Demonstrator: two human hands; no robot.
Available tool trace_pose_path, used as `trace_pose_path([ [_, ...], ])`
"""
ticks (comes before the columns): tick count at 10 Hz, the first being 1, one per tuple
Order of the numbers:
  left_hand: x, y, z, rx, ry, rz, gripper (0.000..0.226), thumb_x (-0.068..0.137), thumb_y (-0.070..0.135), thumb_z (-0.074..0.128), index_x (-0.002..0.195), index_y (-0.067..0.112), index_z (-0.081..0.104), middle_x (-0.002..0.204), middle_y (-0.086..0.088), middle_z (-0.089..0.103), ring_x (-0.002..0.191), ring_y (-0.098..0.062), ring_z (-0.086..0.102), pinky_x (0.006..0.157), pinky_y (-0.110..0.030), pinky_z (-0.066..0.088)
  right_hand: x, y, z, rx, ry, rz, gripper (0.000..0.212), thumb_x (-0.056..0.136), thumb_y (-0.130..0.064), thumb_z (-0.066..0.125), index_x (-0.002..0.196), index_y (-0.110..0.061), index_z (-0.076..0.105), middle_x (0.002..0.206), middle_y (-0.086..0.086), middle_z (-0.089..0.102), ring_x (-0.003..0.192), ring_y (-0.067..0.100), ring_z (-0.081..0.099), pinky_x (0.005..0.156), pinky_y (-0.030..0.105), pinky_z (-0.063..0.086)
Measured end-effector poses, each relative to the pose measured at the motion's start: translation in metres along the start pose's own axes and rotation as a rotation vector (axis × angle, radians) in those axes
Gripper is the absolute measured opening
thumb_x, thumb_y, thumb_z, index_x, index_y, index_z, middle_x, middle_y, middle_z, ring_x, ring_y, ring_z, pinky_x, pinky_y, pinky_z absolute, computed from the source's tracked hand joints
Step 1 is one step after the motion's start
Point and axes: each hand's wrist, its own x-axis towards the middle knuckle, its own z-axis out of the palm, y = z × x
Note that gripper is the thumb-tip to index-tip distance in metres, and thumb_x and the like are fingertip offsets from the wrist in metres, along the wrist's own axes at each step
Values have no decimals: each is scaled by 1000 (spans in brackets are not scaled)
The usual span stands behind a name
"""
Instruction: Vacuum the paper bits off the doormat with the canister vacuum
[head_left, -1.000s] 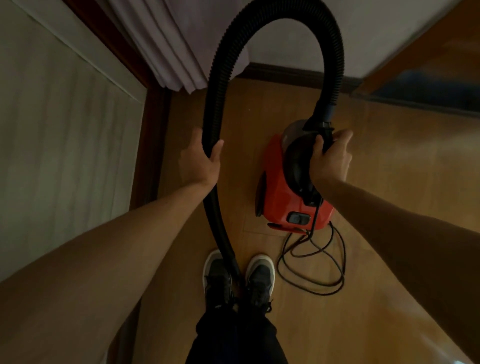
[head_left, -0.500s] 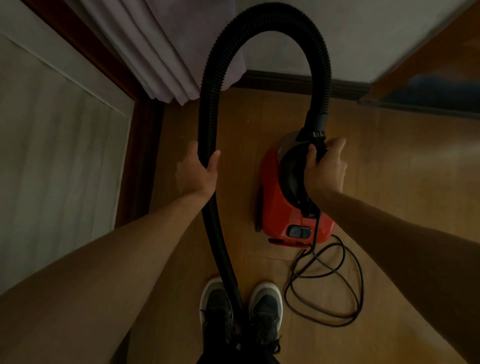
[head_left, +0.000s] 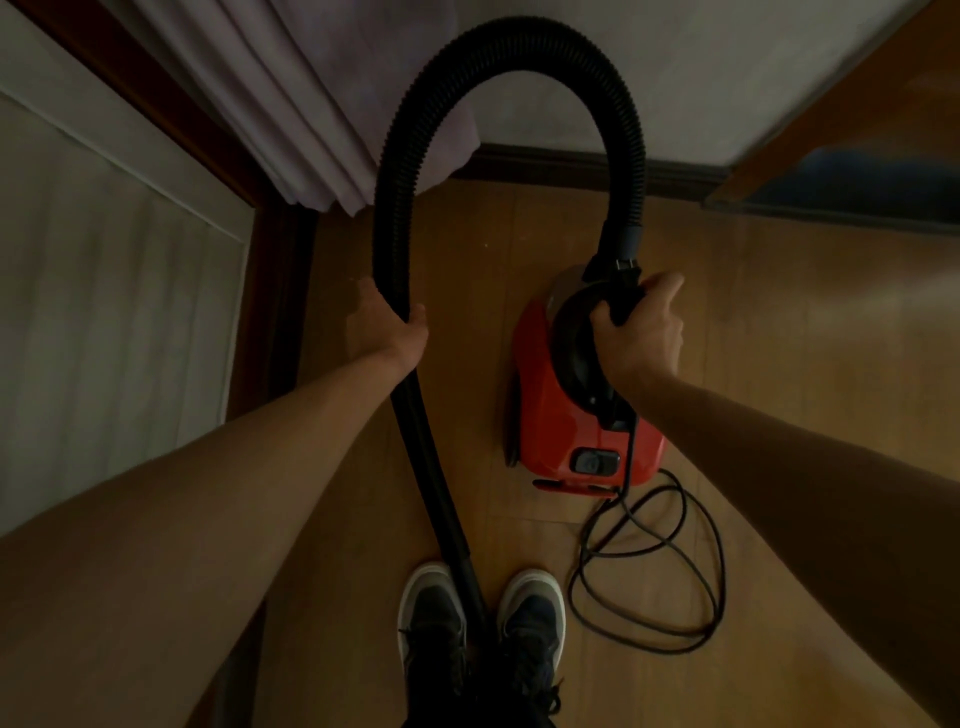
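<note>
Ribbed hose (head_left: 395, 156), glossy wood floor (head_left: 779, 338)

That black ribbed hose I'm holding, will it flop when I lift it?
Probably springy, not limp: the hose holds a tall arch above the left hand. Its ribbing likely resists slipping. It may tug the red canister it joins.

The canister vacuum (head_left: 550, 415) under the right hand (head_left: 641, 335) is red with a black top, the hose (head_left: 519, 47) in the left hand (head_left: 382, 327) ribbed black, the floor (head_left: 493, 249) brown wood grain, the curtain (head_left: 291, 104) beyond the left hand pale lilac.
</note>
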Motion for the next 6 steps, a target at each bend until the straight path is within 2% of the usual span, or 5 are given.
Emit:
trace_pose_path([
  [2,-13,4,-25,26,9,-22,71,98,30,59,153,17,15,145,-14,46,122,-30,56,81,-27,41,-8,-7,-14,-194,-130,-4,48,90,-26,61,123,-17,27,113,13,57,92,35,64,64,44,58],
  [3,-28,2,-40,41,6,19,83,97,31,61,158,18,5,149,-15,41,127,-31,51,93,-33,45,-21,-14,-27,-333,-228,-30,66,87,-24,65,138,-15,23,133,20,45,112,40,55,74,47,56],
  [4,-42,6,-60,73,-65,95,86,94,35,63,158,22,7,149,-12,41,129,-29,49,105,-42,46,-35,-26,-49,-380,-299,-44,73,84,-16,68,142,-19,24,135,21,39,119,41,50,87,53,55],
  [5,-55,21,-84,145,-161,260,86,84,53,65,153,26,21,140,-8,47,122,-26,53,101,-45,50,-43,-49,-75,-374,-316,-144,65,85,-14,68,138,-17,31,131,16,40,113,36,52,81,41,55],
  [6,-66,39,-112,312,-231,411,92,76,70,56,151,28,23,140,-8,44,124,-26,50,99,-45,50,-48,-77,-106,-426,-341,-253,67,88,-24,67,142,-19,28,132,14,41,113,35,52,75,34,48],
])
